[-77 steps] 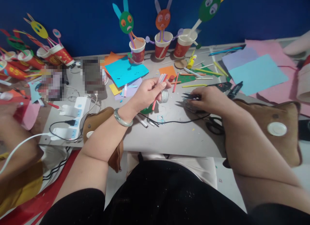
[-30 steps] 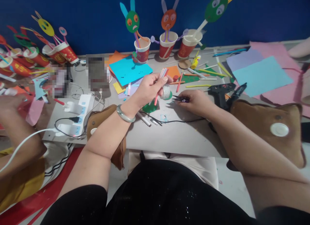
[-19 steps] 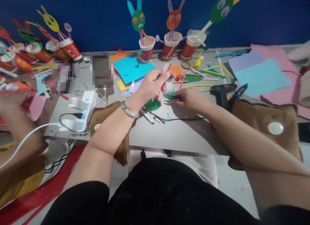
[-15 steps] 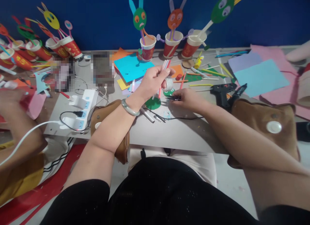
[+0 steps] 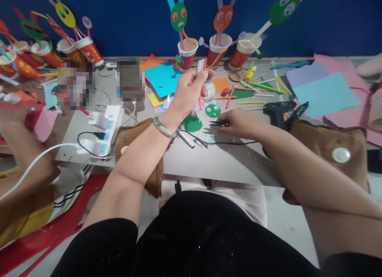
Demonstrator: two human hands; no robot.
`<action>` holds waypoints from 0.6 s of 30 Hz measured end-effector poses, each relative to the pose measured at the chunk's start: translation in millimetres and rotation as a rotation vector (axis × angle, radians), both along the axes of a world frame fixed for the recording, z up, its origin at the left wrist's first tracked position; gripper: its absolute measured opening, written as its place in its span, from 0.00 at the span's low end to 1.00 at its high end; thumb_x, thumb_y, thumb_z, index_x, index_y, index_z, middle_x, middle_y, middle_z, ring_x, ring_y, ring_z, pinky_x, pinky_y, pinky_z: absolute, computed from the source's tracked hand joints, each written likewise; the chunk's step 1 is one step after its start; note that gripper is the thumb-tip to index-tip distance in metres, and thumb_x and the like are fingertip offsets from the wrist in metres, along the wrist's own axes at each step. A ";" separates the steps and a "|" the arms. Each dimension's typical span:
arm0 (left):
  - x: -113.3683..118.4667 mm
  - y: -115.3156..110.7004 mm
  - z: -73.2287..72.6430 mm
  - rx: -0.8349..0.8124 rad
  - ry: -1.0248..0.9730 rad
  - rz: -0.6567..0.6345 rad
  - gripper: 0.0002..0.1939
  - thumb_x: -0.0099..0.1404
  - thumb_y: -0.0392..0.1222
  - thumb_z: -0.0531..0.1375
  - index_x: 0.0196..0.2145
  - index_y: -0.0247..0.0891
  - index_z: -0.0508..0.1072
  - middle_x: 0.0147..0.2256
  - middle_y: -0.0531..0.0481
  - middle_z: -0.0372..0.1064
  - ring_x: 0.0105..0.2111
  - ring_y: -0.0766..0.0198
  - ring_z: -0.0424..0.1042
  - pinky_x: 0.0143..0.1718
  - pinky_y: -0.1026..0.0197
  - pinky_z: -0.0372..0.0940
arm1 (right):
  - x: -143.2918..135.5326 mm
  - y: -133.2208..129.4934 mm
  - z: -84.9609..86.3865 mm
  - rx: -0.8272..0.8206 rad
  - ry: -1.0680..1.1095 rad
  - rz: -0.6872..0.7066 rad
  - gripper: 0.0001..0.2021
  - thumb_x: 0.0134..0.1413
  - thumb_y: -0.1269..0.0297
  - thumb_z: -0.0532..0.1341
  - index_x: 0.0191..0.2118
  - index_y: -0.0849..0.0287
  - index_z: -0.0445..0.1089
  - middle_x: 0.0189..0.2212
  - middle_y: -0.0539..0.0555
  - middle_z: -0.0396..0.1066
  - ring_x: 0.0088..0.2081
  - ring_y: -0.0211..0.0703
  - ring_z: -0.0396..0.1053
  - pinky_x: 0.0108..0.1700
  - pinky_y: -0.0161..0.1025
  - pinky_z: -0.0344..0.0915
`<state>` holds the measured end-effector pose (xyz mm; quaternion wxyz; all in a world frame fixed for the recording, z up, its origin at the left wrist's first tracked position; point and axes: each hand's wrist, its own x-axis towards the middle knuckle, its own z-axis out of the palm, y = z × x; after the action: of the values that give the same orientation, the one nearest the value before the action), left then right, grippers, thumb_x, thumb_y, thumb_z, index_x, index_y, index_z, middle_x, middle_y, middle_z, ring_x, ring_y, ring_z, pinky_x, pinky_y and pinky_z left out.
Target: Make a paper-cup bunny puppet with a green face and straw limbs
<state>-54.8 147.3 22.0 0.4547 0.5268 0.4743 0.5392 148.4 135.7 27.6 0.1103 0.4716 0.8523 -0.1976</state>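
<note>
Left hand point(image 5: 191, 86) is lifting, uncovering the green face point(image 5: 213, 111) on the counter point(image 5: 209, 163); its fingers are clasping straws point(image 5: 201, 65) and a tape roll point(image 5: 210, 91). Right hand point(image 5: 238, 122), curled, is gripping scissors point(image 5: 221, 123); keeping their tips clear is probably sparing the face.

No text is legible — gold marks point(image 5: 90, 51) on red cups point(image 5: 215, 57) are blurred.

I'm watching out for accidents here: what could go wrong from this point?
The black cord lies close to the right hand and might snag. That hand's pointed black tool could nick the green paper face near its tips. The left hand holds thin sticks plus a tape roll, so something may slip.
</note>
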 end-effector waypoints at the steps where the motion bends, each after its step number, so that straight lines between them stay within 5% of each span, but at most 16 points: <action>1: 1.2 -0.5 1.3 -0.011 -0.013 0.008 0.18 0.86 0.52 0.54 0.45 0.46 0.81 0.42 0.52 0.81 0.31 0.69 0.67 0.36 0.58 0.67 | 3.9 -2.8 1.7 -0.030 -0.022 0.016 0.05 0.56 0.64 0.63 0.32 0.55 0.76 0.25 0.53 0.73 0.30 0.45 0.66 0.36 0.41 0.57; 18: 11.6 -12.6 23.4 -0.120 -0.088 0.054 0.17 0.84 0.33 0.55 0.38 0.37 0.79 0.35 0.55 0.78 0.22 0.77 0.61 0.28 0.65 0.63 | 7.4 -16.9 -1.7 -0.165 0.099 0.006 0.08 0.59 0.60 0.66 0.30 0.54 0.72 0.23 0.49 0.70 0.31 0.45 0.68 0.37 0.40 0.59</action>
<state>-43.2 134.7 45.4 0.4909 0.4615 0.4995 0.5446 155.7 118.8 25.9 0.1069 0.4481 0.8389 -0.2898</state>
